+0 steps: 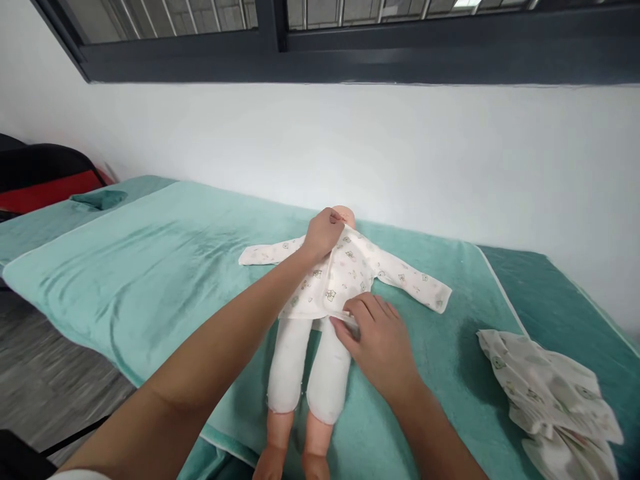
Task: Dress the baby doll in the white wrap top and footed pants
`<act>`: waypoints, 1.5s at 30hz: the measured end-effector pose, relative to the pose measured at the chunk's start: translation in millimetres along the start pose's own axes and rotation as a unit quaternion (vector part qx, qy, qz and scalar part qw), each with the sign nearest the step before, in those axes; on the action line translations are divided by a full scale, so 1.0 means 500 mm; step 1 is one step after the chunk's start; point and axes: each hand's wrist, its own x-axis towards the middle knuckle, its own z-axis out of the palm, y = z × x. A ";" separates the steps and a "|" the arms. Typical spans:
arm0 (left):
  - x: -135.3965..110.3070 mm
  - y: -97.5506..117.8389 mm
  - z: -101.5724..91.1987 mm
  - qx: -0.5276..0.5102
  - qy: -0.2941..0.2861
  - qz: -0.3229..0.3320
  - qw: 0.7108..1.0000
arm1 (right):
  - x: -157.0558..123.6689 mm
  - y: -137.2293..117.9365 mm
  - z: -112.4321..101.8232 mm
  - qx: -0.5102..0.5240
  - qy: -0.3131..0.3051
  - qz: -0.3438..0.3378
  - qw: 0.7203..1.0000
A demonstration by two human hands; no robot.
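A doll lies on its back, its head toward the wall and its feet toward me. White cloth covers its body and upper legs. Over its torso is a white printed baby shirt with both sleeves spread out sideways. My left hand pinches the shirt's edge near the neck and hides part of the doll's head. At the bottom hem, my right hand grips the shirt's edge between thumb and fingers.
The bed has a teal cover. Crumpled printed baby clothing lies at the right. A white wall and a dark window frame stand behind. A black and red object sits at the far left.
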 end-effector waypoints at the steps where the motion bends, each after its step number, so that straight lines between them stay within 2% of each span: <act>1: 0.001 -0.004 0.000 -0.011 -0.003 -0.001 1.000 | 0.000 0.001 0.002 0.001 0.002 0.004 1.000; 7: 0.003 -0.027 0.006 -0.078 -0.010 0.011 0.997 | 0.002 -0.022 0.019 0.108 0.031 -0.069 0.991; 11: 0.006 -0.034 0.007 -0.069 0.010 0.035 0.997 | -0.002 -0.019 0.019 0.194 0.046 -0.045 0.979; 15: -0.001 -0.032 0.000 -0.057 0.012 0.034 0.998 | 0.000 0.016 0.008 0.264 0.080 0.061 0.959; 19: -0.030 -0.048 -0.026 -0.037 0.000 0.068 0.997 | 0.004 0.083 0.008 0.260 0.099 0.216 0.936; 22: -0.058 -0.095 -0.065 0.057 0.013 0.131 0.990 | 0.003 0.144 0.017 0.235 0.093 0.335 0.908; 24: -0.079 -0.141 -0.097 0.154 0.022 0.192 0.969 | 0.001 0.176 0.023 0.208 0.078 0.389 0.894; 26: -0.097 -0.189 -0.128 0.237 0.027 0.226 0.945 | -0.001 0.196 0.028 0.180 0.070 0.416 0.889; 28: -0.112 -0.229 -0.155 0.305 0.029 0.233 0.923 | -0.001 0.205 0.032 0.161 0.076 0.425 0.888; 30: -0.119 -0.258 -0.179 0.348 0.033 0.207 0.914 | -0.003 0.212 0.035 0.149 0.085 0.428 0.888; 32: -0.118 -0.275 -0.204 0.373 0.036 0.148 0.915 | -0.008 0.224 0.033 0.124 0.096 0.430 0.889; 36: -0.107 -0.294 -0.253 0.406 0.042 0.029 0.912 | -0.030 0.270 0.013 -0.007 0.112 0.455 0.884; 38: -0.104 -0.302 -0.269 0.427 0.047 0.014 0.903 | -0.042 0.291 -0.002 -0.063 0.102 0.494 0.861; 41: -0.103 -0.309 -0.278 0.450 0.044 0.018 0.892 | -0.053 0.302 -0.017 -0.076 0.069 0.552 0.827; 45: -0.104 -0.314 -0.275 0.450 0.056 0.003 0.891 | -0.052 0.297 -0.015 -0.050 0.044 0.572 0.817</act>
